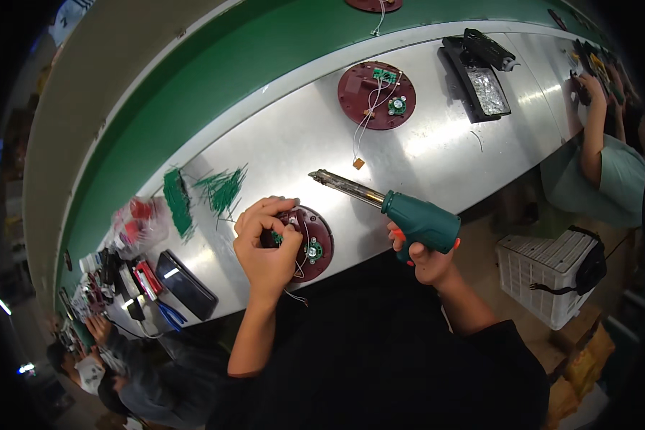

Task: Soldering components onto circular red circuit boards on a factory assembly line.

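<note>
My right hand (426, 261) is wrapped round the grip of a green pistol-shaped tool (423, 221) with an orange trigger. Its long, darkened metal barrel (351, 188) points up and left over the bench. My left hand (267, 244) is closed over the left part of a round maroon housing (322, 228) at the bench's near edge. Thumb and fingers come together above it; whatever they pinch is hidden. A small round green board (314, 251) sits in the housing, and thin wires (297, 292) hang past its near rim.
Another maroon housing (355, 107) with boards and wires lies farther back. A black tray (489, 89) stands at the far right. Thin green strips (222, 188) lie at left, near a phone (186, 285) and blue-handled pliers (170, 315). Co-workers sit on both sides; a white crate (545, 276) stands at right.
</note>
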### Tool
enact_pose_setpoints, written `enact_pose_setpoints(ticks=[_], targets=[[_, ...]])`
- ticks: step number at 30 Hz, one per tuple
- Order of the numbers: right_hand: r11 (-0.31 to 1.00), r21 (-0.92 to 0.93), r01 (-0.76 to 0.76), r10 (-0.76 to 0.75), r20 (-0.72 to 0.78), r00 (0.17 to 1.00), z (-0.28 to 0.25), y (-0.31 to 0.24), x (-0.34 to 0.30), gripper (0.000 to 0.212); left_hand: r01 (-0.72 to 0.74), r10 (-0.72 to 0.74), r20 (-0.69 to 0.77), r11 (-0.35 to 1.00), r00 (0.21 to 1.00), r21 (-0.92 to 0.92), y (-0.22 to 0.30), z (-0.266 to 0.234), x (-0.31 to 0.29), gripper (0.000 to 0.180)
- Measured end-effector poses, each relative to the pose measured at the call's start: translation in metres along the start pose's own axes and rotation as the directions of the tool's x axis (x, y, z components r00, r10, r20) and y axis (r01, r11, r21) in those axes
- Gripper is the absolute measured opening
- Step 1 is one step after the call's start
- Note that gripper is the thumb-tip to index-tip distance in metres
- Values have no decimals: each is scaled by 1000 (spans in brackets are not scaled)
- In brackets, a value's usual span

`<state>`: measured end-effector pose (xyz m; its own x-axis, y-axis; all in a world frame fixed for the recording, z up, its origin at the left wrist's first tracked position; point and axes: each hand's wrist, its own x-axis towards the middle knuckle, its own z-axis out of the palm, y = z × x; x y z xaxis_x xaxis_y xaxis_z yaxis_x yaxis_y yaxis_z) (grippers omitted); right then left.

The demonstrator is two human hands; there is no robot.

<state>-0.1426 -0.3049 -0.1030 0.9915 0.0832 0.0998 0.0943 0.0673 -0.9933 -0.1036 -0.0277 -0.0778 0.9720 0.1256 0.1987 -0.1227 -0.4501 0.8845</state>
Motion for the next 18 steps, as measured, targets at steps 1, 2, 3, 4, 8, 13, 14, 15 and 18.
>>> enact_pose_setpoints(ticks=[1, 2, 3, 4, 8, 13, 14, 15, 18], targets=[[1000, -1, 11, -11, 1, 1000, 1, 1, 0, 74, 8, -8, -4, 1000, 1000, 6, 1, 0, -1, 15], [1000, -1, 21, -21, 4, 1000, 2, 2, 1, 73, 19, -19, -10, 1000, 1000, 13, 0, 1, -1, 15], [1000, 11, 22, -22, 3, 1000, 1, 2, 1, 73, 8, -8, -19, 1000, 1000, -9, -1, 1, 0, 15], [999, -10, 42, -42, 10, 999, -1, 0, 3, 71, 7, -7, -19, 1000, 1000, 3, 0, 1, 0, 15], [998, -8, 68, -68, 2, 998, -1, -4, 5, 69, -21, 21, 6, 1000, 1000, 11, 1, 2, 3, 14], [993, 93, 78, -74, -40, 996, 0, -5, 2, 70, 6, 0, 73, 997, 997, -75, 8, 1, 11, 14], [981, 184, 56, -45, -65, 997, 0, -4, 1, 71, -6, 14, 84, 996, 996, -91, 9, 0, 17, 13], [981, 181, 70, -57, -77, 995, -2, -5, 2, 71, -21, 30, 90, 995, 995, -94, 13, -1, 26, 13], [945, 277, 174, -128, -176, 976, -7, -7, 4, 71, 159, -158, 145, 987, 977, 4, 21, -2, 67, 7]])
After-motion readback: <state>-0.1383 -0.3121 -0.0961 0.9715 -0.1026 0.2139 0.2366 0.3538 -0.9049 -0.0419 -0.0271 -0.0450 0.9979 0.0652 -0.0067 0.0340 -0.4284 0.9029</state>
